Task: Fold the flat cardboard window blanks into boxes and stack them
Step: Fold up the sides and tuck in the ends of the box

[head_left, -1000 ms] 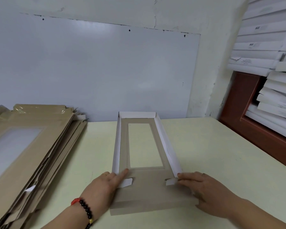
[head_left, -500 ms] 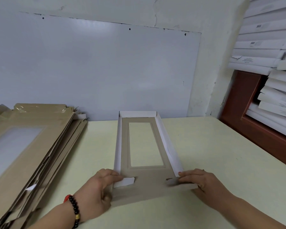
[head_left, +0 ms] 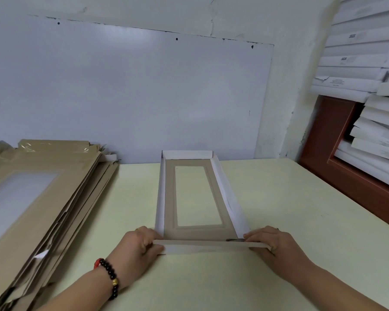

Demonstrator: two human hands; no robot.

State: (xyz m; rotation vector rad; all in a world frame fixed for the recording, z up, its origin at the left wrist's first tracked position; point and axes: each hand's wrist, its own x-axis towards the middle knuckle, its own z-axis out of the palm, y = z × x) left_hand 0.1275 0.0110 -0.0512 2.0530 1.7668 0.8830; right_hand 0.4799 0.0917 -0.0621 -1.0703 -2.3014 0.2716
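Near end flap [head_left: 208,245] of brown windowed cardboard tray [head_left: 198,196] swung upright; left hand [head_left: 138,250] and right hand [head_left: 276,245] pinched its corners; box nearly formed.

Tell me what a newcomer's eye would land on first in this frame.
The long window box lies at the centre of the pale table, with its white side walls up. The left hand and right hand pinch the two ends of its near flap. At the left lies a thick pile of brown flat blanks, and white boxes are stacked at the upper right.
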